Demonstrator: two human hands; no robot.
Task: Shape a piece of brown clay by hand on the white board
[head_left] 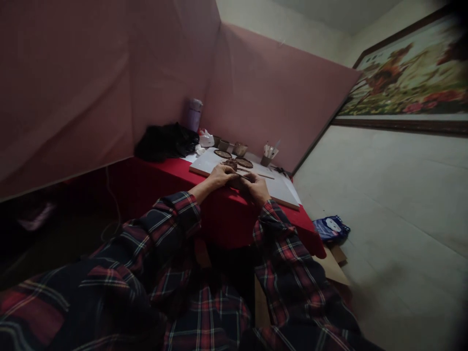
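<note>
Both hands meet over the front edge of a pale board (287,195), their fingertips closed on a small dark brown piece (240,182) that looks like clay. My left hand (220,176) pinches it from the left. From the right, my right hand (258,188) grips the same piece. Its exact shape is partly hidden by the fingers and the dim light. Just beyond the fingers sits a rough brown lump (230,164). Two round brown discs with dark rims, a nearer disc (244,163) and a farther disc (223,154), lie on the board. A thin brown stick (265,176) rests to the right.
Small cups (240,149) and a holder of slim tools (267,159) stand behind the board. A black bag (166,141), white plastic bag (206,138) and purple bottle (194,116) occupy the back left. Red cloth (309,229) covers the table. A blue packet (331,228) lies by the right wall.
</note>
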